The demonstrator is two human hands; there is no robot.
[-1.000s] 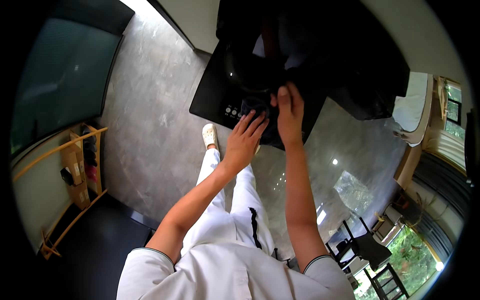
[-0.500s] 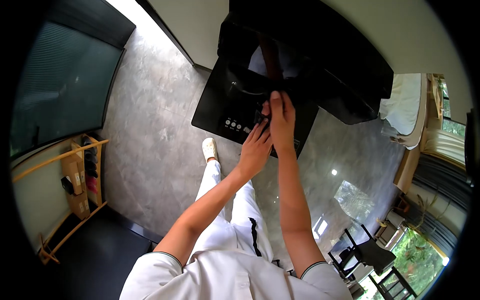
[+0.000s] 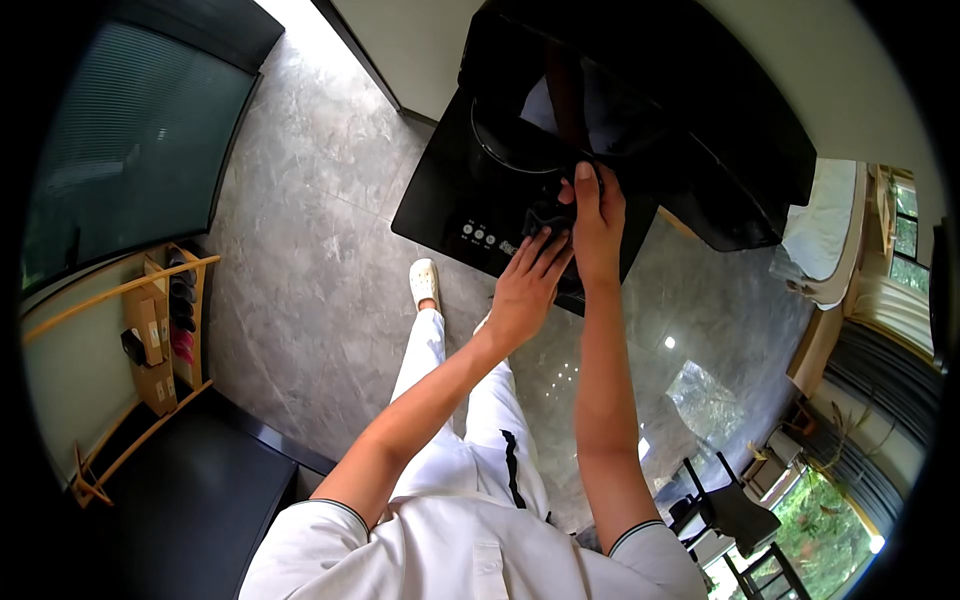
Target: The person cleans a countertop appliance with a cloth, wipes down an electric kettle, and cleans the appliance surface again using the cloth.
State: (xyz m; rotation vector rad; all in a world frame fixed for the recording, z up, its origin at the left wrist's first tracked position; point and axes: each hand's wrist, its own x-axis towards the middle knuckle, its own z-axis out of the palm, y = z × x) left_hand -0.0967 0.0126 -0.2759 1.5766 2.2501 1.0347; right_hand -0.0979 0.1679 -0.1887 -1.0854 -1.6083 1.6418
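A glossy black appliance (image 3: 440, 205) stands in front of me, with a row of small round white-marked controls (image 3: 480, 234) along its near edge. A curved rim shows on its top. My left hand (image 3: 530, 285) reaches over that near edge, fingers stretched out, their tips touching a small dark thing (image 3: 545, 218) that looks crumpled; its kind is unclear against the black surface. Just right of it, my right hand (image 3: 598, 215) has thumb and fingers drawn together over the appliance. What sits between those fingers is hidden in the dark.
A tall black glossy housing (image 3: 700, 170) rises behind the appliance. On the left are a wooden rack (image 3: 199, 330) with shoes and cardboard boxes (image 3: 150, 335), and a dark bench top (image 3: 190, 500). A black chair (image 3: 735, 505) stands at lower right on the grey floor (image 3: 310, 200).
The view has shifted, so the appliance and both hands sit slightly further right. More of the curved rim shows. Both hands stay close together over the appliance.
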